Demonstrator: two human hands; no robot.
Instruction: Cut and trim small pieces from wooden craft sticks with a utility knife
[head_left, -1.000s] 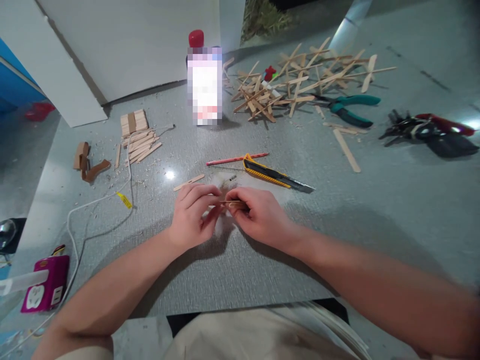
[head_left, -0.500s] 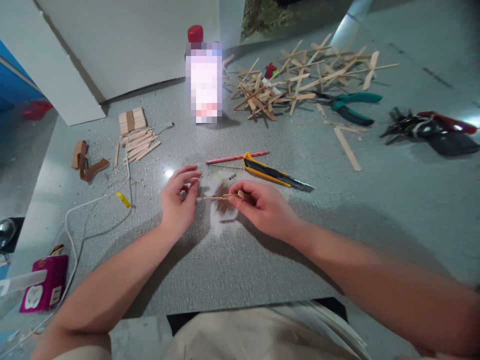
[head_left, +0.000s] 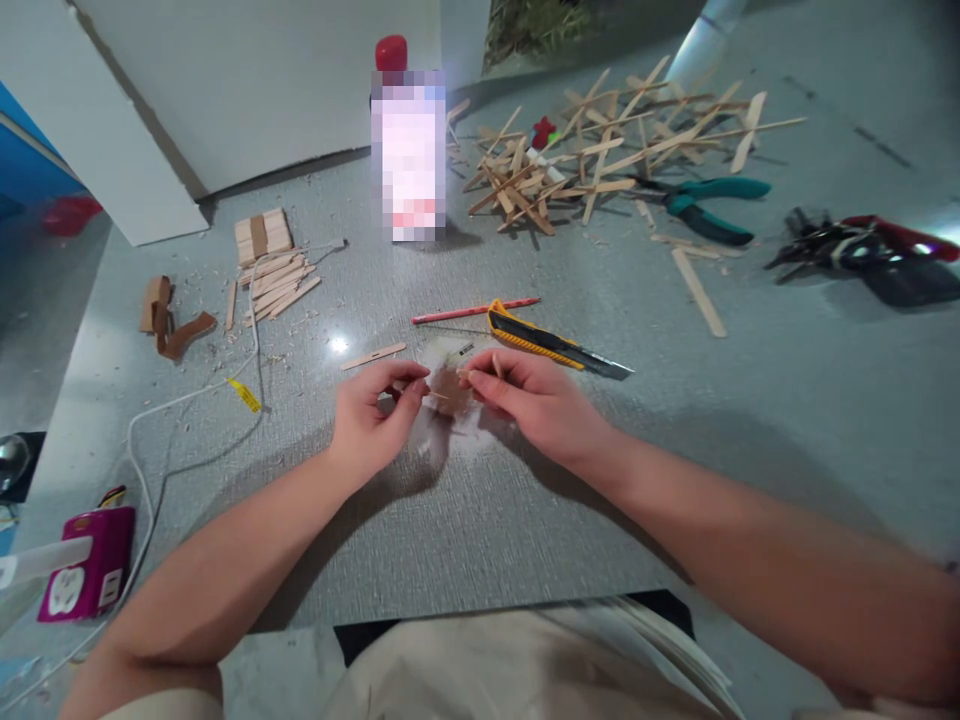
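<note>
My left hand [head_left: 379, 415] pinches a thin wooden sliver [head_left: 441, 397] between thumb and fingertips. Facing it a short gap away, my right hand [head_left: 536, 400] is closed on a wooden craft stick [head_left: 498, 366], mostly hidden by the fingers. Beneath both hands lies a blurred whitish and brown patch [head_left: 450, 432] that I cannot make out. A loose craft stick [head_left: 373, 356] rests just beyond my left hand. Past my right hand lie a yellow and black utility knife [head_left: 559, 345], its blade pointing right, and a red pencil [head_left: 476, 310].
Craft sticks crossed and piled [head_left: 525, 185] spread across the back, beside green-handled pliers [head_left: 712, 205]. At left are a bundle of sticks [head_left: 262, 238], a white cable [head_left: 161, 410] and a purple box [head_left: 90, 560]. A blurred-out phone [head_left: 409, 155] stands upright; keys [head_left: 832, 245] lie right.
My left hand has moved right and now pinches a sliver. The loose craft stick behind it has come into view. My right hand has shifted slightly up, its stick turned.
</note>
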